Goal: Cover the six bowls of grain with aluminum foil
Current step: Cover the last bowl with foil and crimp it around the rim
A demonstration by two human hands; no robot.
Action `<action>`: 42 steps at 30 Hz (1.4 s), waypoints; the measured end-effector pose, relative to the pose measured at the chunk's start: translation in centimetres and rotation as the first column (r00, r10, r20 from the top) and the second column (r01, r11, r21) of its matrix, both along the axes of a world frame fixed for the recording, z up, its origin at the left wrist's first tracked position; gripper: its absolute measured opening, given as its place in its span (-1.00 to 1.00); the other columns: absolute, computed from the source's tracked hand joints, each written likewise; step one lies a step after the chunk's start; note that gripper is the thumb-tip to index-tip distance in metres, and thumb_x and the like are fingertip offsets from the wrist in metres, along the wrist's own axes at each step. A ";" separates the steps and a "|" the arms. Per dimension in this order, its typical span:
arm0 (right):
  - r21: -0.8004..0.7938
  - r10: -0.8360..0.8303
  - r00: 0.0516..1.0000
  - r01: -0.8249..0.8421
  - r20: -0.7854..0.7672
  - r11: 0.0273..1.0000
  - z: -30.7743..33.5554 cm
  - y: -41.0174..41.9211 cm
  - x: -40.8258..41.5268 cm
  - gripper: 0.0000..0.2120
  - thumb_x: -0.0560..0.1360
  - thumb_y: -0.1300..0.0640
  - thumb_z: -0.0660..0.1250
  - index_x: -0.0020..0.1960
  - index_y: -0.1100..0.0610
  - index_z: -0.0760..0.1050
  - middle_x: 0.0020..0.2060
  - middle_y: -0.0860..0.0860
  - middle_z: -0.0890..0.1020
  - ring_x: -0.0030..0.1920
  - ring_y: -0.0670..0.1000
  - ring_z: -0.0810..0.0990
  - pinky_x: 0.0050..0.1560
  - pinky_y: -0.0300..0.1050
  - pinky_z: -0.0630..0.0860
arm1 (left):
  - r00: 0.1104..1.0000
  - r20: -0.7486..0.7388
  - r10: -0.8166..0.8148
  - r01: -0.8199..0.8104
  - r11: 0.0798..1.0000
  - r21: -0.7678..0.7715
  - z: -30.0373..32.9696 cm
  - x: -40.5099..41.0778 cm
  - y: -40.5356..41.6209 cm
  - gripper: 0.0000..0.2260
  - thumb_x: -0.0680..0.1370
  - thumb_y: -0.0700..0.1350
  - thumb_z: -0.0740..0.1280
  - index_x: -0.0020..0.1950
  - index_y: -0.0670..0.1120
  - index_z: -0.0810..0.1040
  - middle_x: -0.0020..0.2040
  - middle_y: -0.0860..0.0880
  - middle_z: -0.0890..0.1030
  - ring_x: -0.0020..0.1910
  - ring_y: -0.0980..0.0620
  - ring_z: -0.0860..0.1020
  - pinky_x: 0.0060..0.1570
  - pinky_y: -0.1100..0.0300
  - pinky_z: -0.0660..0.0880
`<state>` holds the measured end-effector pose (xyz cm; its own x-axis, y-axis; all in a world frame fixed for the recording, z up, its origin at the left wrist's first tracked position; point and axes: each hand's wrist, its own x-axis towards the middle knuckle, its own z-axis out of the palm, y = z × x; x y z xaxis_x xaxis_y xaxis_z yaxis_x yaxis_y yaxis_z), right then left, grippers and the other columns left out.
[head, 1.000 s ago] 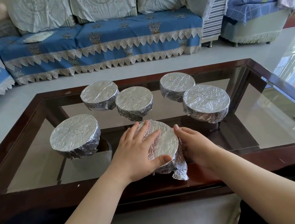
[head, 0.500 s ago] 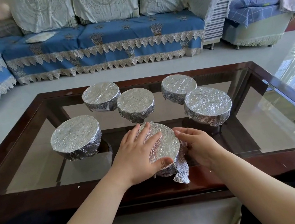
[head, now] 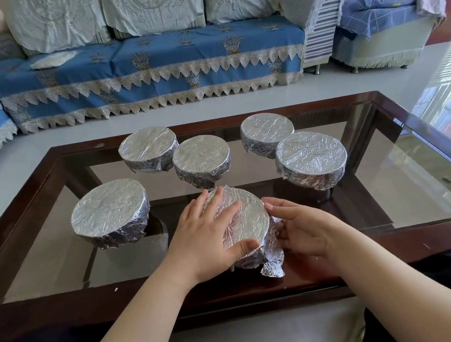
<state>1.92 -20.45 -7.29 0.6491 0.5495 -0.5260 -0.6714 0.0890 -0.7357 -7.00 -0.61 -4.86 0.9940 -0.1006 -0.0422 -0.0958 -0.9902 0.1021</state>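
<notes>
Six foil-covered bowls on the glass-top table, dark wood frame.

Nearest bowl sits at 6 o'clock of the group, close to the near edge of the glass. Left hand lies flat on its foil top, fingers straight and slightly spread pointing toward 1 o'clock, thumb pressed along the near rim. Right hand is against the bowl's right side, fingers loosely curved in on the crumpled foil there; whether they pinch the foil or just press it is hard to tell, since the fingertips are partly tucked behind the wrap. A loose foil flap hangs off the bowl at its 5 o'clock side, down to the wood frame.

Other five, all wrapped over the top and down the sides:
- left bowl at 9 o'clock of the nearest one, apart from it
- far-left bowl at 11 o'clock
- centre bowl at 12 o'clock, just beyond the left hand's fingertips, edge close to the far-left bowl
- far-right bowl at 1 o'clock
- right bowl at 2 o'clock, overlapping the far-right one in view

Beyond the table at 12 o'clock: sofa with blue cover and lace trim. Armchair at 2 o'clock, cloth piled on it.
</notes>
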 end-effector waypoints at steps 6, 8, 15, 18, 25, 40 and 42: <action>0.109 -0.068 0.997 0.064 0.038 0.992 -0.2 0.7 -0.7 -0.65 0.49 0.13 0.33 0.21 0.29 0.55 -0.15 0.13 0.69 -0.22 0.05 0.68 -0.14 -0.04 0.60 | 1.000 -0.001 0.004 -0.004 1.000 0.001 0.0 0.0 0.0 -0.08 0.29 0.59 -0.27 0.60 0.24 -0.06 0.62 0.06 -0.22 0.59 0.00 -0.25 0.51 -0.01 -0.23; 0.058 -0.104 0.992 0.100 0.077 0.993 -0.3 0.7 -0.7 -0.61 0.43 0.09 0.40 0.15 0.32 0.58 -0.09 0.20 0.69 -0.12 0.13 0.68 0.03 0.09 0.60 | 1.000 -0.004 0.003 -0.003 1.000 -0.001 0.1 -0.1 0.0 -0.08 0.29 0.59 -0.27 0.60 0.24 -0.07 0.62 0.06 -0.22 0.59 -0.01 -0.25 0.51 -0.01 -0.23; -0.030 -0.196 0.968 0.203 0.154 0.979 -0.2 1.1 -1.2 -0.57 0.36 0.05 0.45 0.07 0.36 0.58 -0.11 0.24 0.66 -0.10 0.18 0.61 0.19 0.23 0.50 | 1.000 -0.008 0.000 0.000 1.000 0.004 0.0 0.0 0.0 -0.08 0.29 0.59 -0.28 0.60 0.23 -0.07 0.62 0.05 -0.22 0.59 -0.02 -0.25 0.51 -0.01 -0.24; -0.067 -0.246 0.946 0.265 0.210 0.962 -0.4 1.6 -1.3 -0.78 0.47 0.08 0.44 -0.09 0.26 0.58 -0.25 0.17 0.66 -0.21 0.15 0.60 0.02 0.16 0.56 | 1.000 0.004 0.002 -0.002 1.000 0.001 0.0 0.0 -0.1 -0.08 0.31 0.59 -0.27 0.60 0.22 -0.06 0.63 0.03 -0.20 0.59 -0.03 -0.23 0.51 -0.02 -0.22; -0.173 -0.279 0.911 0.341 0.305 0.924 -0.6 2.4 -1.4 -0.77 0.53 0.06 0.40 -0.17 0.21 0.54 -0.38 0.10 0.62 -0.41 0.08 0.56 -0.29 -0.03 0.54 | 1.000 0.016 0.012 -0.012 1.000 0.015 -0.2 0.0 -0.1 -0.08 0.31 0.59 -0.28 0.60 0.22 -0.05 0.63 0.02 -0.18 0.59 -0.05 -0.21 0.52 -0.04 -0.20; -0.160 -0.173 0.890 0.261 0.421 0.952 -1.2 2.9 -0.8 -0.91 0.59 0.23 0.30 -0.02 0.15 0.59 -0.20 0.09 0.69 -0.25 0.04 0.63 -0.17 -0.01 0.58 | 0.999 0.040 0.015 -0.016 1.000 0.011 -0.4 -0.1 -0.2 -0.02 0.27 0.62 -0.37 0.60 0.21 -0.02 0.63 0.01 -0.15 0.60 -0.06 -0.18 0.52 -0.06 -0.17; -0.178 -0.161 0.883 0.261 0.441 0.949 -1.3 3.0 -0.9 -0.90 0.60 0.26 0.29 0.00 0.15 0.58 -0.18 0.10 0.69 -0.24 0.05 0.64 -0.15 0.02 0.59 | 0.999 0.047 0.016 -0.017 1.000 0.003 -0.3 -0.1 -0.3 -0.01 0.26 0.62 -0.38 0.60 0.20 0.00 0.64 0.00 -0.13 0.60 -0.07 -0.16 0.52 -0.06 -0.16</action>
